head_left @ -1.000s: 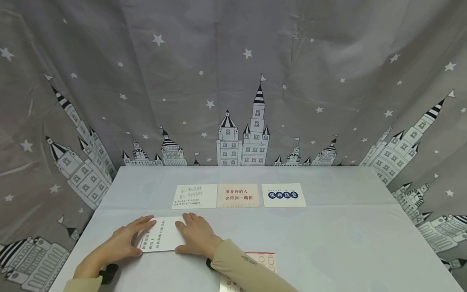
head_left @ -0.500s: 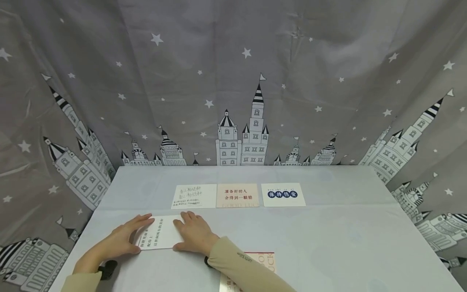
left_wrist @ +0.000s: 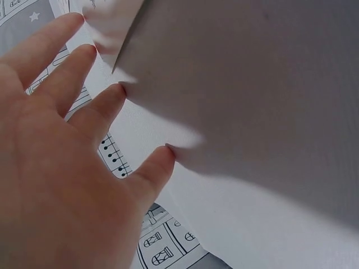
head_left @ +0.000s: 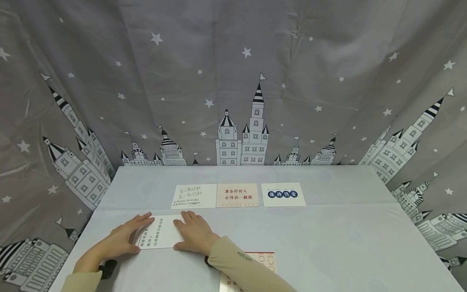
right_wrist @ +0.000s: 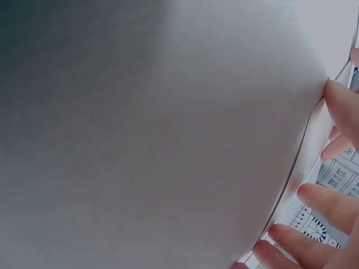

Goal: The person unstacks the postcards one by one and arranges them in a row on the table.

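A white card (head_left: 166, 233) printed with dark Chinese characters, turned sideways, lies on the table's left part. My left hand (head_left: 118, 241) spans its left end, fingers spread, the thumb at the near left corner. Over the right end rests my right hand (head_left: 197, 234), fingertips toward the far edge and thumb near the front edge. In the left wrist view, the left hand (left_wrist: 73, 157) has fairly straight fingers, their tips down on the white surface beside a pale card corner (left_wrist: 115, 42). The right wrist view shows right fingers (right_wrist: 331, 207) along a pale edge.
Behind the hands stand a handwritten white card (head_left: 193, 196), a pink card (head_left: 238, 196) and a white card with blue circles (head_left: 283, 195), in a row on the table (head_left: 335, 243). Another card (head_left: 268, 259) is partly under the right sleeve. A castle-print curtain (head_left: 175, 101) hangs behind.
Both hands and the card between them have shifted slightly away and left, then stay nearly still. The cards in the back row have not moved.
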A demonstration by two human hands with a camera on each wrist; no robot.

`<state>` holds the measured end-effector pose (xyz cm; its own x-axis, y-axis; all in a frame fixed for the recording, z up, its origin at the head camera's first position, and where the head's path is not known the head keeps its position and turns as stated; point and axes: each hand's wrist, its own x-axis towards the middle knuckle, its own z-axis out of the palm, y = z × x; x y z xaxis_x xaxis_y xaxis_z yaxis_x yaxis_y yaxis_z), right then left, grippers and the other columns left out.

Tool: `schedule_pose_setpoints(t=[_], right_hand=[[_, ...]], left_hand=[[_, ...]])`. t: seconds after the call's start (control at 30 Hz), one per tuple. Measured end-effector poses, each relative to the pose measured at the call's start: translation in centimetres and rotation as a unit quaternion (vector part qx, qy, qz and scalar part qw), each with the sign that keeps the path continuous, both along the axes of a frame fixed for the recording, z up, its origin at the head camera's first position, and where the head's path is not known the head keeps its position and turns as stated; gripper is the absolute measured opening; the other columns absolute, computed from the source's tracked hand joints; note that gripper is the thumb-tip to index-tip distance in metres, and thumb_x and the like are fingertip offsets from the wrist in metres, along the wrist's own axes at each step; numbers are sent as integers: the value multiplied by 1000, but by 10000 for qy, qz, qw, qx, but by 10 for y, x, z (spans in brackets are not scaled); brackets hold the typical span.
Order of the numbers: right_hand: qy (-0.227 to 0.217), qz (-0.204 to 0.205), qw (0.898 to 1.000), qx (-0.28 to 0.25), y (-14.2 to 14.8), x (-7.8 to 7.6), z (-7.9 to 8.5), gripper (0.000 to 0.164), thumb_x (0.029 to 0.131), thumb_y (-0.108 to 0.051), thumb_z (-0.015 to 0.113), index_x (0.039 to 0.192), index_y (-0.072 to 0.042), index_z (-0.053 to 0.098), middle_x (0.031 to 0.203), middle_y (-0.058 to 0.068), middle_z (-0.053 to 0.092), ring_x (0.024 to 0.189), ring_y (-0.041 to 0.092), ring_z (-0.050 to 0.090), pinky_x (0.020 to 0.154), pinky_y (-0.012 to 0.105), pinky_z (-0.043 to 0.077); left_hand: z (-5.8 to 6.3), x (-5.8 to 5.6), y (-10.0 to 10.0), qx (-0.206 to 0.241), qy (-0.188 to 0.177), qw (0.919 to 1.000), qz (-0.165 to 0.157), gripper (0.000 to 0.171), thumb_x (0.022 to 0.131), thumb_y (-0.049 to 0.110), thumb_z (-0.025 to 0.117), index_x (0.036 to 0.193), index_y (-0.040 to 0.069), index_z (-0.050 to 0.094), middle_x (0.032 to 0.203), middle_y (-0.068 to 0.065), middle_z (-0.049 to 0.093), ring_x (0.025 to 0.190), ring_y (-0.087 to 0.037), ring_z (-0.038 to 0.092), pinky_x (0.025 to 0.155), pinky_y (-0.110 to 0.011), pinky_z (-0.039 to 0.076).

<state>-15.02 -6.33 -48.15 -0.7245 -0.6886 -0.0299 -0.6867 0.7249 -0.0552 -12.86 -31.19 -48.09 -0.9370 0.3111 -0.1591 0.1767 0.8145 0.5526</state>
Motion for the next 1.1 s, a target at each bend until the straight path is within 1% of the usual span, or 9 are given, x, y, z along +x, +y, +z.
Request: schedule_pose_setpoints(t=[0.13,0.3,0.47,0.53,0.63,0.77,0.87,1.03,1.1], right_hand=[[-203,16,9995,-237,5,-2,1,73,81,-57,67,140,-17,49,143,7,43,132,18,39,103,27,38],[-379,16,9982,-466,16,-4,2,72,82,-53,68,140,-15,49,143,9,44,133,19,39,104,29,38],[-553,-39,9972,-510,29,-5,4,70,83,-50,68,140,-14,49,144,10,43,133,21,38,106,31,35],[-546,-13,9972,-501,34,-4,5,69,83,-50,68,139,-14,50,143,11,44,133,22,39,107,31,34],[-499,71,9974,-506,43,-2,5,68,84,-51,67,139,-13,50,143,11,45,133,23,39,107,30,34],[-419,171,9973,-580,54,2,7,69,84,-51,67,139,-13,50,142,12,45,133,23,39,107,31,34],[-346,190,9973,-622,63,5,10,69,84,-50,67,139,-12,49,142,13,45,133,24,39,108,32,33],[-278,166,9972,-680,76,10,13,70,85,-50,66,140,-12,48,144,14,43,134,26,38,109,35,31],[-284,143,9970,-702,80,12,14,69,85,-50,66,140,-12,48,144,14,42,134,27,37,110,35,31]], left_hand=[[1,1,0,135,-48,9999,6,89,55,14,79,138,2,47,148,-27,31,132,-56,20,93,-79,10],[6,5,4,357,-22,9994,-9,88,59,17,81,138,1,47,147,-28,31,132,-56,19,95,-78,11],[12,10,13,168,340,9992,-150,87,60,22,82,137,-2,48,144,-28,35,130,-56,24,93,-80,11],[15,11,17,54,549,9982,-255,87,61,24,83,136,-4,48,144,-27,37,130,-55,25,92,-80,13],[19,14,25,72,694,9970,-334,86,62,24,83,135,-4,49,144,-26,38,130,-55,26,94,-78,13],[24,17,34,217,565,9979,-238,82,65,22,82,136,-2,49,146,-23,37,133,-53,23,99,-75,10],[27,19,42,243,509,9982,-203,80,65,20,81,137,0,50,147,-21,36,134,-51,22,102,-73,8],[31,23,56,201,720,9964,-394,78,66,21,82,135,2,52,146,-18,40,134,-49,26,101,-73,10],[31,25,61,239,734,9960,-455,77,67,22,81,135,3,52,147,-17,40,134,-48,26,101,-73,11]])
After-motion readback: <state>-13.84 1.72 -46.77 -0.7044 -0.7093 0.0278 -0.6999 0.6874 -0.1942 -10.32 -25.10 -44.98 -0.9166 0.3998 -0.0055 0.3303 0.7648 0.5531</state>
